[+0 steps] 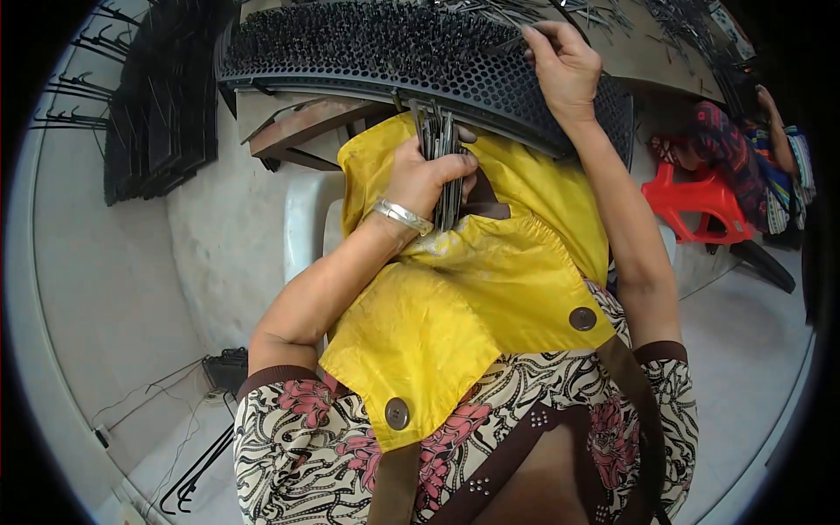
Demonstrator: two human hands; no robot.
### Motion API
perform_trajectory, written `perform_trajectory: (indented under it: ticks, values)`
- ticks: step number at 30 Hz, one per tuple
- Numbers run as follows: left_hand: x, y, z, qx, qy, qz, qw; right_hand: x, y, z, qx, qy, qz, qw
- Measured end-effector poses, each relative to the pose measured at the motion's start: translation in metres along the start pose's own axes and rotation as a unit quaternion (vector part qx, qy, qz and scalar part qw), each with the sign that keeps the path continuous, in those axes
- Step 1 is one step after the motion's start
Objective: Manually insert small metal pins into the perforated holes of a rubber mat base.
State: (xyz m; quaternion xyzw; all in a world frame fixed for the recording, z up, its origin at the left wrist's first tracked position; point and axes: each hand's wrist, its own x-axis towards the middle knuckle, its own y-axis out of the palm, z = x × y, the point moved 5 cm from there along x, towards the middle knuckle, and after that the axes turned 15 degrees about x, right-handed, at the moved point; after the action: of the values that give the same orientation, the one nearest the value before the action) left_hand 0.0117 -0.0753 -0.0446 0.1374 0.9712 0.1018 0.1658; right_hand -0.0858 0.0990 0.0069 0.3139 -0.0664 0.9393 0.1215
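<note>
My left hand (pixel 426 177) is wrapped round a bundle of thin dark metal rods (pixel 448 192), held upright over the lap of my yellow apron (pixel 429 306). In front of me lies a black perforated board (pixel 507 87) with round holes. Its left and middle part is packed with short upright dark rods (pixel 350 44); bare holes show towards the right. At the right end of the packed rows, my right hand (pixel 567 70) is raised over the board, thumb and fingers pinched together. What sits between those fingertips is too small to make out.
Loose rods (pixel 604 16) lie on the table (pixel 639 52) behind the board. Stacked black boards (pixel 162 114) stand at the left wall, near hooked rods (pixel 79 87). At right are a red plastic stool (pixel 700 206) and another person in patterned clothing (pixel 735 149). Cables (pixel 175 411) trail at lower left.
</note>
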Motion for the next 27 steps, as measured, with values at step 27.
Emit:
perform_trajectory:
  ticks: [27]
  values:
    - [0.001,0.007,-0.002,0.095,0.013,0.044,0.994,-0.065,0.032,0.042,0.089,0.277,0.276,0.916]
